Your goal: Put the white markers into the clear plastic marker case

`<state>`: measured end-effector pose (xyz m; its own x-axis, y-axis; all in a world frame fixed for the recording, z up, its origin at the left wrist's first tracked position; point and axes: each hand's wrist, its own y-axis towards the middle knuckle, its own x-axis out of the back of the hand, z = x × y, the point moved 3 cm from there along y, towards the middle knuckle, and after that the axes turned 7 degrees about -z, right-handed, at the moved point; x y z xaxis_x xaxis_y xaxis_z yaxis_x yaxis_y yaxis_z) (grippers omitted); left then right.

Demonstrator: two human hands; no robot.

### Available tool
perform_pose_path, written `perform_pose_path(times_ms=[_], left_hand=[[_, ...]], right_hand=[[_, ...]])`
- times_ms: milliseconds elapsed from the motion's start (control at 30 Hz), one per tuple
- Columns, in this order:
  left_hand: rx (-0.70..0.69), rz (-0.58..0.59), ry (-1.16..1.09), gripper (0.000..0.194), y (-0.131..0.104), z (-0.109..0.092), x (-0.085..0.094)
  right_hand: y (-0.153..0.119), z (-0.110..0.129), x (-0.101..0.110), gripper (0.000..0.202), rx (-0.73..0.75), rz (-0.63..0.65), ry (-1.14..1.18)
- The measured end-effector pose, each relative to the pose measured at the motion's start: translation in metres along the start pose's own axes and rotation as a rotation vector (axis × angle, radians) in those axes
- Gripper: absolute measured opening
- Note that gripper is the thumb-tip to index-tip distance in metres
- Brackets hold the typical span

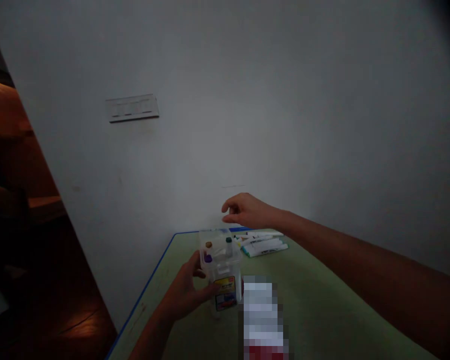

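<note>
My left hand (183, 295) clasps the upright clear marker box (220, 267) at the table's (322, 300) near left, while my right hand (247, 210), fingers loosely spread and empty, hovers just beyond it, above the loose markers (264, 245) lying lengthwise left-to-right.

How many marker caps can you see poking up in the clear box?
3 in the clear box held by the left hand: a brown cap at back left, a purple cap in front of it, a teal cap to the right. More may be hidden.
</note>
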<state>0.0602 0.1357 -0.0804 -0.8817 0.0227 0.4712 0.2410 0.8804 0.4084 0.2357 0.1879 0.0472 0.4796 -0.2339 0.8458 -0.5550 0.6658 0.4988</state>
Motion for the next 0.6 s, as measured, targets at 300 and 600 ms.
perform_pose_path(times_ms=[300, 600], left_hand=[[0.026, 0.015, 0.006, 0.072, 0.0, 0.003, 0.0], [-0.003, 0.051, -0.036, 0.062, 0.003, -0.002, -0.001]], right_hand=[[-0.064, -0.095, -0.106, 0.023, -0.073, 0.357, -0.349], [-0.066, -0.084, -0.085, 0.027, -0.03, 0.277, -0.372]])
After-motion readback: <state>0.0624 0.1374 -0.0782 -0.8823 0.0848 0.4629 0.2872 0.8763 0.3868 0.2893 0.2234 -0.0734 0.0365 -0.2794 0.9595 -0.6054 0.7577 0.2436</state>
